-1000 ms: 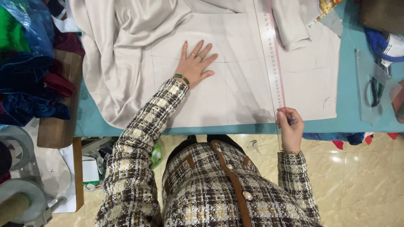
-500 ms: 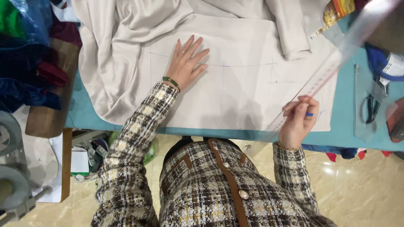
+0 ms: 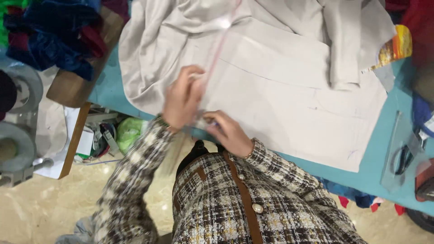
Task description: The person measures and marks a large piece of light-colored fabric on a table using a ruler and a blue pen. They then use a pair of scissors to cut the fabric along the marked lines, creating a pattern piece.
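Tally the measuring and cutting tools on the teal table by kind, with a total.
Long clear ruler, blurred, at both hands: 1
Clear set square at the right edge: 1
Dark-handled scissors lying on that set square: 1
Total: 3

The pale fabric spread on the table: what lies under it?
Under the pale fabric only the teal table shows, along the near and right edges. Whatever else lies beneath is covered. On top, a long clear ruler is blurred, near the left hand.
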